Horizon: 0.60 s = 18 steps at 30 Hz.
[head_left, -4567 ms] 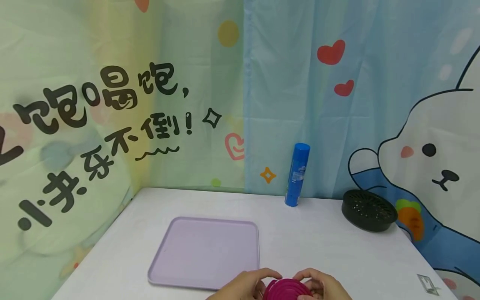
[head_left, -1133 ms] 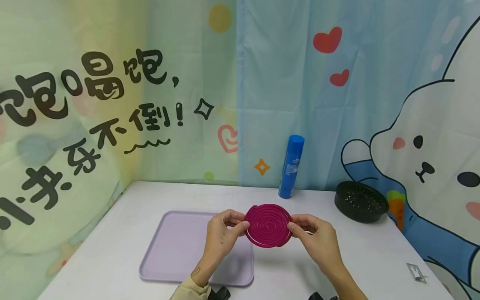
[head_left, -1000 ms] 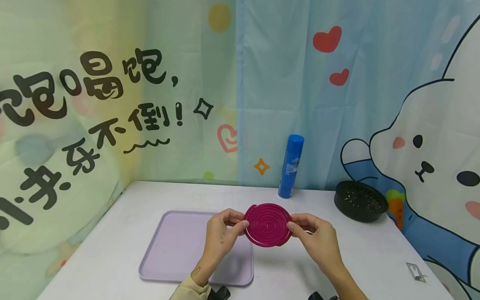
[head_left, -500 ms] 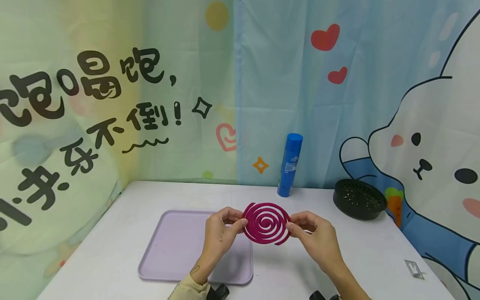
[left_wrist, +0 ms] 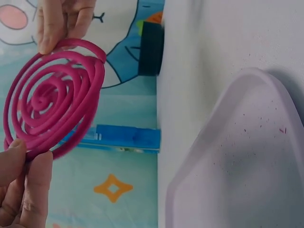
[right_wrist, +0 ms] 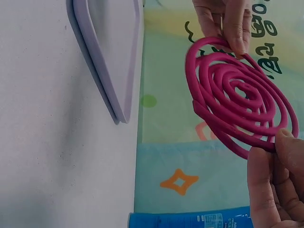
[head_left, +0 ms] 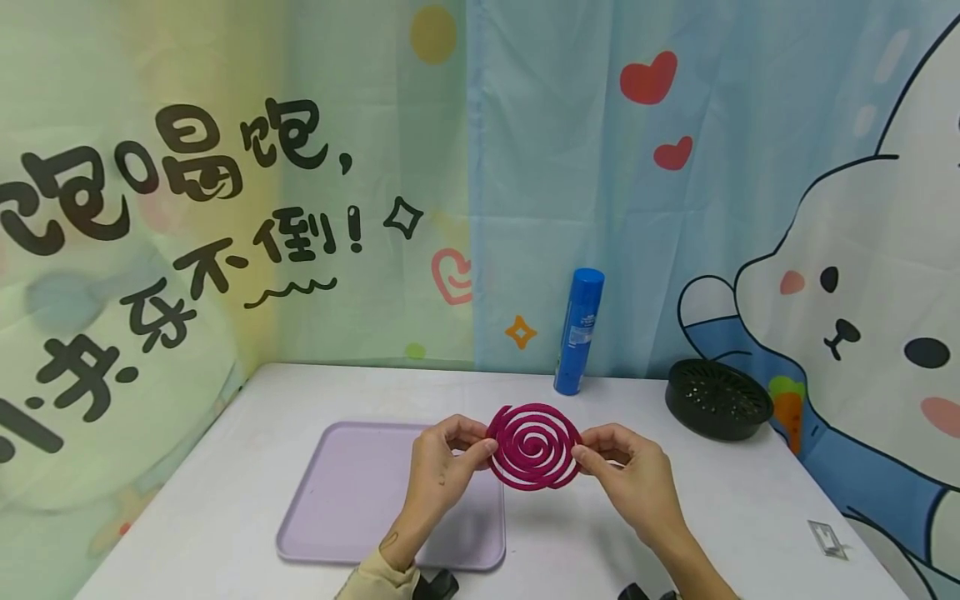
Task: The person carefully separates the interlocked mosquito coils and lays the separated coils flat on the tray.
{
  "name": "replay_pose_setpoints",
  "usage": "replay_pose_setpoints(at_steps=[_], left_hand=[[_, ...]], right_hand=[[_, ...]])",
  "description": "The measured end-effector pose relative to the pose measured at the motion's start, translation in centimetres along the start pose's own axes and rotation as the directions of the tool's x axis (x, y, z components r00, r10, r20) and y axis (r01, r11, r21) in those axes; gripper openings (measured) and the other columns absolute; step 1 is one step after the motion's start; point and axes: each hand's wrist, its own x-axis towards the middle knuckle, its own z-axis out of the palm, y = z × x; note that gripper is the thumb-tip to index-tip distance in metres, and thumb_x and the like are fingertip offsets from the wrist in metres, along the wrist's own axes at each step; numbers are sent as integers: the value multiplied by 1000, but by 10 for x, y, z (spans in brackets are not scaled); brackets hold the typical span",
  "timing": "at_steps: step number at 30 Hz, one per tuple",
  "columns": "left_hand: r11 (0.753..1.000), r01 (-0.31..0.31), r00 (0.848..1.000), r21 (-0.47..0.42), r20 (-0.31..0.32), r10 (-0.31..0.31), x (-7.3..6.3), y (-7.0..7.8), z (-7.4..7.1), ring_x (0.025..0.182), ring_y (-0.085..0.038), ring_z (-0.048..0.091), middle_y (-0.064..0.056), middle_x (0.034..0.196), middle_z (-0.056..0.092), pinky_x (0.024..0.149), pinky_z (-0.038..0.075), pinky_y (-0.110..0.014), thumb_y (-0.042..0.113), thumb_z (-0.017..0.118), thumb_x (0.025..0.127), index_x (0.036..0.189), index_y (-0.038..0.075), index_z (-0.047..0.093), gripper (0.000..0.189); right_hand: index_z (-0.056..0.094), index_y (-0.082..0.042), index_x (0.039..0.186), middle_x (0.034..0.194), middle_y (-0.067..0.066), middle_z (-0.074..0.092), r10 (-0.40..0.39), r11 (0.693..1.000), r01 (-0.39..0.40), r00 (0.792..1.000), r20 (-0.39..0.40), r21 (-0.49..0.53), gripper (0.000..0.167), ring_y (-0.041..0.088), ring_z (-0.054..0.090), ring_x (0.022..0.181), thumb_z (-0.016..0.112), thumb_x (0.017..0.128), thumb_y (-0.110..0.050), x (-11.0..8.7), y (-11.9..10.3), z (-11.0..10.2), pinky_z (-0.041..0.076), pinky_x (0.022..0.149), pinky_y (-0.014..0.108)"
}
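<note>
Pinching the pink coil (head_left: 535,448) from opposite sides, left hand (head_left: 445,468) and right hand (head_left: 637,477) hold it above the worktop (head_left: 558,550) by the tray (head_left: 352,492)'s right edge, so uneven pulling could probably snap a ring tbh

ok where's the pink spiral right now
In the head view, the spiral is below centre, pinched at its edges between the left hand and right hand, raised off the table, mostly right of the tray.
</note>
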Motion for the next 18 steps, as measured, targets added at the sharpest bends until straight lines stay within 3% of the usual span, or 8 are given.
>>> replay_pose_setpoints(at_steps=[8,18], left_hand=[[1000,4,1000,-16,-14,-4,-1,3,1,75,-19,70,-13,84,73,63,61,-26,8,83,83,94,2,74,15],[1000,-13,999,-11,-40,13,-2,3,1,73,-16,70,-13,83,73,63,61,-25,8,83,82,93,2,73,16]], right_hand=[[72,-8,108,101,7,74,6,1000,-6,1000,-8,-4,21,18,74,92,77,91,-19,-2,-4,1,61,79,27],[71,-9,110,105,6,73,15,998,-17,999,42,61,22,19,73,97,76,91,-20,-5,-7,3,60,83,28]])
